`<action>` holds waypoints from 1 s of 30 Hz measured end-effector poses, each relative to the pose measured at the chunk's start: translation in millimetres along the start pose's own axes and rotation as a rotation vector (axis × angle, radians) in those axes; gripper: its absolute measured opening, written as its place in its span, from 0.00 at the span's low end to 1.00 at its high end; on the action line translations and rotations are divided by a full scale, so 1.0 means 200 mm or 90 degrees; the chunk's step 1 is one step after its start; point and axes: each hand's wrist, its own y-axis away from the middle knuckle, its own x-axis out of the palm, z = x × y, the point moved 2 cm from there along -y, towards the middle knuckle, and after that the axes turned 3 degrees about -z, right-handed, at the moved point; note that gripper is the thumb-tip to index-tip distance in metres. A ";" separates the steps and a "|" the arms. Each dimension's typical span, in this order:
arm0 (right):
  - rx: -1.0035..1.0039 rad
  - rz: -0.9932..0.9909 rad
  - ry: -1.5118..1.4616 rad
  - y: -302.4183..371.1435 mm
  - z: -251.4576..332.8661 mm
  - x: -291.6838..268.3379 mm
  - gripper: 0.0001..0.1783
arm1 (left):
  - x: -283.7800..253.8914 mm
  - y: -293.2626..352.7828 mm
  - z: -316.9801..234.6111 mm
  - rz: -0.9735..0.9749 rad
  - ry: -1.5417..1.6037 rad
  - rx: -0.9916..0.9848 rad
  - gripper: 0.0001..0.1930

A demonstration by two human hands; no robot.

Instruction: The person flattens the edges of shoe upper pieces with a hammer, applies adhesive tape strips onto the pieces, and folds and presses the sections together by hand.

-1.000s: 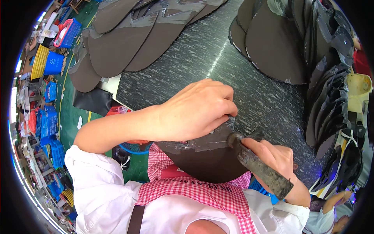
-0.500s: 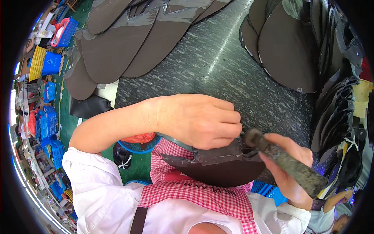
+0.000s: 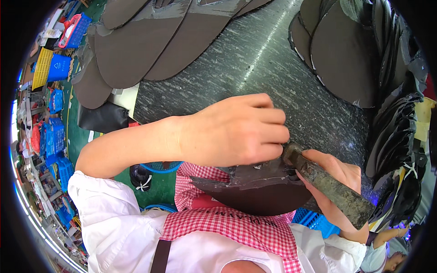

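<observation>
In the head view, the brown panel [image 3: 264, 199] lies in front of me at the near edge of the table [image 3: 218, 91], just beyond my apron [image 3: 227, 221]. My right hand [image 3: 342, 172] is wrapped round a hammer [image 3: 334, 191], its rounded end toward the far edge of the panel. My left hand [image 3: 241, 132] is curled over that same edge, knuckles up; the fingertips are tucked underneath, so I cannot tell whether they pinch anything.

I judge the step in hand to be working the panel's grey far strip with the hammer. The next move, as I read it, calls for the panel held steady and my left fingers clear of the hammer, since the two are just beside each other.

As for containers, a blue basket [image 3: 164, 171] shows below my left forearm with something dark in it. To the right, near me, stands a blue crate [image 3: 314, 220]; I cannot make out its contents. Far off to the left, a pink-rimmed basket [image 3: 81, 32] holds something pale, and a yellow basket [image 3: 42, 68] stands against a blue bin [image 3: 59, 67], insides unreadable.
</observation>
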 end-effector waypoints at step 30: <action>0.113 0.085 -0.059 -0.05 0.04 -0.02 0.14 | 0.03 0.08 -0.08 -0.102 0.035 -0.149 0.11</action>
